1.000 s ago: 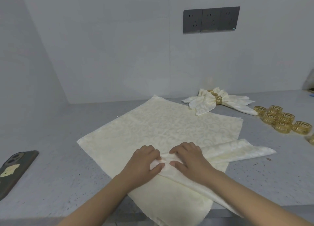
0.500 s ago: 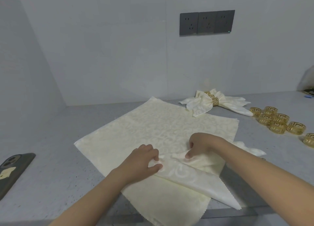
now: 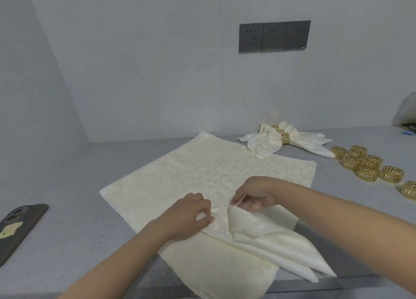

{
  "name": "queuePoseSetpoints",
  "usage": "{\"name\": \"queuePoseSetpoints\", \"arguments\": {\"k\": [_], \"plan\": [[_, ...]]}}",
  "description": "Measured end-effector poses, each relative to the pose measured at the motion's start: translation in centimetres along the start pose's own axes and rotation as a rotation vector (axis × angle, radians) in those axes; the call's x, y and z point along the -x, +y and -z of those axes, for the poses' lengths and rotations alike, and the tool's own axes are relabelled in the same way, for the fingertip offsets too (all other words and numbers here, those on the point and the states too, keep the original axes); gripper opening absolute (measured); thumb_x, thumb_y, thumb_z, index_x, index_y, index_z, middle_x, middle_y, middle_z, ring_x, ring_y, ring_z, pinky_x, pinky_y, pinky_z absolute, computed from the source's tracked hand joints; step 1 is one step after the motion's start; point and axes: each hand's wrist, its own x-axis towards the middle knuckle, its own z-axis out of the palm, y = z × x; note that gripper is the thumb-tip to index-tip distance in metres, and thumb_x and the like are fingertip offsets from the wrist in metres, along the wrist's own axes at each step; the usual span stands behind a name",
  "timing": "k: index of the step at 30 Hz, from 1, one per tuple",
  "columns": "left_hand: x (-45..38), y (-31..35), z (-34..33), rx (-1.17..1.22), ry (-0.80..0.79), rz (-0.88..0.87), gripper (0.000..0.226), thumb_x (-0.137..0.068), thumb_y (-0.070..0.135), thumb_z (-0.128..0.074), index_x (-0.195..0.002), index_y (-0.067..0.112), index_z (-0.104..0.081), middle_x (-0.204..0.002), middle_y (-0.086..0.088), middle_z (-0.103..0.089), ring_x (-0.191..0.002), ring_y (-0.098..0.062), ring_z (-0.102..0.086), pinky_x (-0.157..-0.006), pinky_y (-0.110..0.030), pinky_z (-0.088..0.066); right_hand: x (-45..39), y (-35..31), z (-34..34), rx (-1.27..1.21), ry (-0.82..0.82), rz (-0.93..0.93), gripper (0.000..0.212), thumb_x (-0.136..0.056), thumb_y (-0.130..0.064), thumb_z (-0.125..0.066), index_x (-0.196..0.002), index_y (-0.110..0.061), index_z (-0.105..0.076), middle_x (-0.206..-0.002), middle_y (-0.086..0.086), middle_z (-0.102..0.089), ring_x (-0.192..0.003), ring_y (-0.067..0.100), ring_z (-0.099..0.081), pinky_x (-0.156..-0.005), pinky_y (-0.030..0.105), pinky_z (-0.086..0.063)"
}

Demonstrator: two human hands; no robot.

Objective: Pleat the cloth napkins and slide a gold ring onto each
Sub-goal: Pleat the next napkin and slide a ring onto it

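I note the napkin point(image 3: 202, 175) is cream damask cloth, faintly sheened. Rings point(image 3: 369, 163) look polished gold metal. Countertop point(image 3: 78, 220) is matt, speckled grey.

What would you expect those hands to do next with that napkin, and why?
Probably lay the lifted fold down as another pleat. The right hand pinches a raised fold of the cream napkin, the left hand pins the pleats, and most of the cloth lies flat.
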Motion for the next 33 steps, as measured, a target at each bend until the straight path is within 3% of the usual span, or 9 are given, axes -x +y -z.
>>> {"name": "queuePoseSetpoints", "arguments": {"k": [5, 9, 13, 17, 20, 24, 26, 30, 33], "plan": [[-0.2, -0.4, 0.8, 0.107, -0.095, 0.051, 0.026, -0.098, 0.038, -0.040, -0.090, 0.019, -0.056, -0.090, 0.010, -0.046, -0.090, 0.001, -0.040, -0.077, -0.018, -0.034, 1.2, 1.1, -0.1, -0.195, -0.199, 0.026, 0.018, -0.095, -0.005, -0.041, -0.095, -0.005, -0.058, -0.080, 0.015, -0.069, -0.058, 0.021, -0.066, -0.047, 0.025, -0.052], [-0.4, -0.5, 1.4, 0.162, -0.165, 0.101, 0.031, -0.100, 0.037, -0.037, -0.094, 0.017, -0.059, -0.096, 0.006, -0.049, -0.095, -0.003, -0.045, -0.089, -0.025, -0.038, 2.0, 2.3, -1.5, -0.020, -0.215, 0.169, 0.025, -0.092, -0.009, -0.043, -0.092, -0.013, -0.068, -0.091, 0.006, -0.059, -0.077, 0.016, -0.053, -0.065, 0.023, -0.043], [-0.7, -0.3, 1.9, 0.200, -0.192, 0.122, 0.035, -0.099, 0.038, -0.040, -0.093, 0.009, -0.059, -0.100, -0.002, -0.051, -0.097, -0.015, -0.051, -0.090, -0.027, -0.038, 3.3, 3.4, -3.1, 0.138, -0.147, 0.298, 0.016, -0.089, -0.013, -0.052, -0.095, -0.021, -0.065, -0.102, -0.006, -0.071, -0.090, 0.006, -0.055, -0.078, 0.022, -0.042], [-0.3, -0.9, 1.2, 0.183, -0.173, 0.065, 0.025, -0.081, 0.062, -0.058, -0.091, 0.039, -0.056, -0.103, 0.011, -0.050, -0.100, -0.002, -0.046, -0.092, -0.023, -0.039, 3.2, 4.2, -3.8, 0.113, -0.101, 0.329, 0.020, -0.088, -0.010, -0.051, -0.100, -0.021, -0.062, -0.110, -0.006, -0.071, -0.086, 0.004, -0.054, -0.071, 0.018, -0.039], [0.0, -1.2, 0.8, 0.121, -0.176, 0.047, 0.036, -0.075, 0.062, -0.064, -0.102, 0.041, -0.052, -0.109, 0.015, -0.047, -0.108, 0.000, -0.041, -0.095, -0.024, -0.038, 2.8, 4.2, -4.1, 0.198, 0.059, 0.453, 0.023, -0.088, -0.007, -0.049, -0.099, -0.019, -0.064, -0.095, -0.008, -0.071, -0.079, 0.005, -0.057, -0.068, 0.021, -0.044], [0.3, -0.8, 0.4, 0.079, -0.108, 0.028, 0.034, -0.083, 0.052, -0.064, -0.109, 0.033, -0.054, -0.109, 0.014, -0.047, -0.106, -0.003, -0.041, -0.094, -0.024, -0.038, 0.5, 4.5, -4.3, 0.750, 0.523, 0.687, 0.021, -0.092, -0.024, -0.051, -0.104, -0.032, -0.067, -0.099, -0.010, -0.055, -0.095, 0.008, -0.040, -0.081, 0.022, -0.029], [0.4, -0.6, 0.2, 0.068, -0.098, 0.042, 0.032, -0.085, 0.049, -0.062, -0.110, 0.031, -0.054, -0.110, 0.013, -0.049, -0.106, -0.004, -0.043, -0.094, -0.024, -0.038, -0.6, 5.1, -4.6, 0.782, 0.510, 0.701, 0.017, -0.092, -0.027, -0.050, -0.100, -0.031, -0.065, -0.099, -0.012, -0.053, -0.099, 0.009, -0.034, -0.082, 0.024, -0.019], [0.7, 0.6, -0.1, -0.037, 0.035, 0.069, 0.026, -0.095, 0.039, -0.047, -0.119, 0.029, -0.048, -0.112, 0.010, -0.055, -0.103, -0.011, -0.051, -0.088, -0.025, -0.040, -1.7, 6.3, -5.3, 0.638, 0.568, 0.721, 0.013, -0.093, -0.025, -0.048, -0.095, -0.026, -0.061, -0.079, -0.020, -0.042, -0.096, 0.009, -0.035, -0.086, 0.025, -0.021], [0.6, 2.0, -1.5, -0.130, 0.150, 0.070, 0.038, -0.100, 0.041, -0.030, -0.133, 0.025, -0.038, -0.120, 0.003, -0.056, -0.108, -0.018, -0.052, -0.089, -0.031, -0.040, -2.2, 6.7, -5.8, 0.626, 0.659, 0.757, 0.014, -0.094, -0.025, -0.045, -0.097, -0.023, -0.059, -0.079, -0.020, -0.043, -0.094, 0.010, -0.035, -0.087, 0.024, -0.022]]}}
